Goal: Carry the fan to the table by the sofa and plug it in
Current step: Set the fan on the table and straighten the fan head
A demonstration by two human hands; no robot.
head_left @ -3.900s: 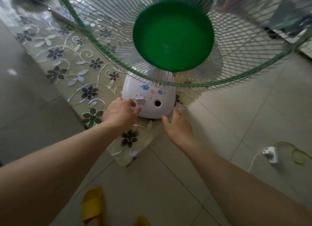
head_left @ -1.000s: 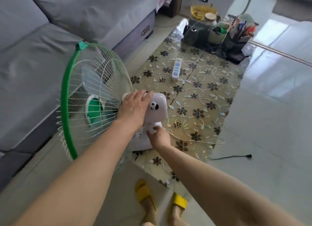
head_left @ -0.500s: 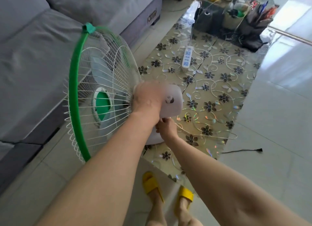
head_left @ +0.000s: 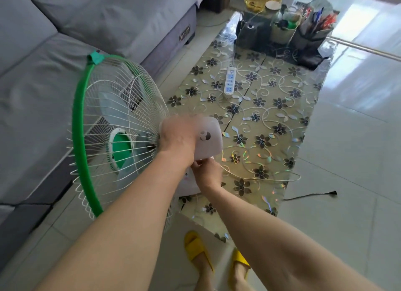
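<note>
Fan [head_left: 121, 138] standing at the near corner of the low table [head_left: 303, 108] beside the sofa [head_left: 43, 73], green-rimmed cage turned toward the cushions, likely so the air reaches whoever sits there. Left hand [head_left: 176, 136] wrapped over the white motor housing [head_left: 209, 140], fingers curled down its far side and blurred, steadying the head. Right hand [head_left: 207, 171] tucked below at the neck above the base, fingers bent close together; whether pinching the cord or gripping the stem, cannot tell. Thin white cord [head_left: 260, 179] trailing from under that hand in a loose loop across the flowered top toward the right edge, plug end not made out. Power strip [head_left: 230, 81] lying midway along the table, well apart from the fan, sockets facing up. Cluttered pots and holders [head_left: 303, 30] crowding the far end. Separate black cable [head_left: 310, 195] on the floor tiles off the right edge. Yellow slippers [head_left: 197, 249] planted at the near end. Carrying apparently done; plugging in not yet.
</note>
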